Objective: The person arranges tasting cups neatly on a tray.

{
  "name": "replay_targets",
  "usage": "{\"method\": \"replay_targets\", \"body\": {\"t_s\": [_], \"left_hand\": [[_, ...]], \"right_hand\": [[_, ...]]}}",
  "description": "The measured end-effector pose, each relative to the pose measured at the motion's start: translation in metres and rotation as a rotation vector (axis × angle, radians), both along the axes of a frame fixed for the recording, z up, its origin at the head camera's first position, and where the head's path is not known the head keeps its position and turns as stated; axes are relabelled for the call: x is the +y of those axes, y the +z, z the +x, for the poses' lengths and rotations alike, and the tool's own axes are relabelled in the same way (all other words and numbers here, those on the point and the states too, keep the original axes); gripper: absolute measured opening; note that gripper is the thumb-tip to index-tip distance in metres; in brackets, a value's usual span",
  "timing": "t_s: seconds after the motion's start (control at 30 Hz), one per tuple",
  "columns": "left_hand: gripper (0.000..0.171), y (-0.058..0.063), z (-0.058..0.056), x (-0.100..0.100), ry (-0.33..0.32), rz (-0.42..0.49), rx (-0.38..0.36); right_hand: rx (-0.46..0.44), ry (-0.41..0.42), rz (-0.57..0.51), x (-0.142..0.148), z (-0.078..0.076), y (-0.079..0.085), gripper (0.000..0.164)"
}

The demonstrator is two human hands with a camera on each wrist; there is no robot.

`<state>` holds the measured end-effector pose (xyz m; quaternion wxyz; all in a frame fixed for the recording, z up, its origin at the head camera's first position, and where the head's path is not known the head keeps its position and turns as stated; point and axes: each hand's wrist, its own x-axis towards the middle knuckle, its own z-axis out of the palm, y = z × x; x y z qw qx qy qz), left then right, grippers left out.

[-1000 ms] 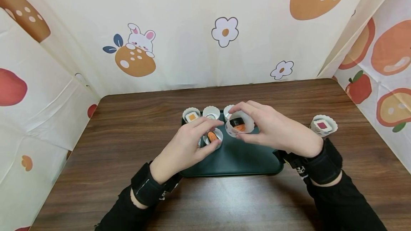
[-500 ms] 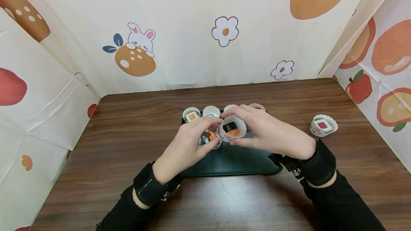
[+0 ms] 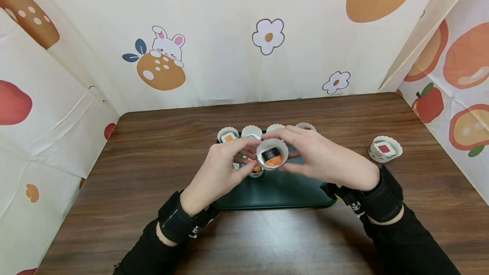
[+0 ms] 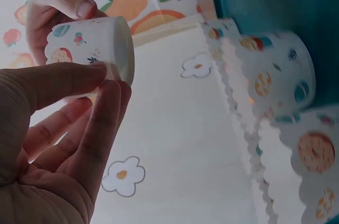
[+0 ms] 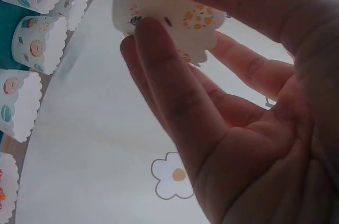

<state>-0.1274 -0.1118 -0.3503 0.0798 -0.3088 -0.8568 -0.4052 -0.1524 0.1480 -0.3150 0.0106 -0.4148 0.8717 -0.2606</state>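
Between both hands, raised over the dark green tray (image 3: 294,190), is a white scalloped paper cup (image 4: 79,44) holding a piece of sushi (image 3: 272,158) with a black band and orange topping. My left hand (image 3: 225,164) pinches the cup's left side near its base, thumb and fingertips against it in the left wrist view. The right hand (image 3: 313,150) grips the opposite side between thumb and fingers. Below the left fingers, another cup (image 3: 257,174) with orange sushi stands on the tray, partly hidden.
Along the tray's back stand several paper cups, among them one cup (image 3: 228,130) with a white-and-yellow piece and one cup (image 3: 305,126) at the right. A separate cup (image 3: 385,156) with a white-and-red piece sits on the wooden table (image 3: 153,147) to the right. Patterned cloth (image 3: 214,54) rises behind.
The right hand has brought its cup leftward to the left hand, whose fingers now touch and pinch it. The left hand has barely moved.
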Motion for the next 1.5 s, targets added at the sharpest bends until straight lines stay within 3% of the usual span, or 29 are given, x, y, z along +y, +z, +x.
{"method": "replay_targets", "body": {"t_s": [0.23,0.43,0.63,1.0,1.27,1.5], "left_hand": [[0.044,0.0044,0.0024,0.0,0.029,0.04,-0.073],[0.048,0.0062,0.0044,0.0013,0.016,0.095,-0.12],[0.056,0.0056,0.0043,0.0008,0.035,0.102,-0.143],[0.064,0.006,0.0052,-0.0006,0.051,0.056,-0.148],[0.061,0.005,0.0053,-0.0003,0.024,0.015,-0.16],[0.059,0.0031,0.0048,-0.001,0.017,-0.023,-0.124]], "right_hand": [[-0.028,0.029,-0.076,0.0008,-0.0044,-0.0007,0.072],[-0.096,0.017,-0.12,0.0015,-0.0049,0.0,0.076],[-0.12,-0.011,-0.157,0.0027,-0.0049,0.0019,0.066],[-0.069,-0.002,-0.152,0.0029,-0.0056,0.003,0.036],[-0.059,0.049,-0.173,-0.0017,-0.0066,-0.0025,0.033],[-0.022,0.103,-0.18,-0.0039,-0.0073,-0.0057,0.033]]}}
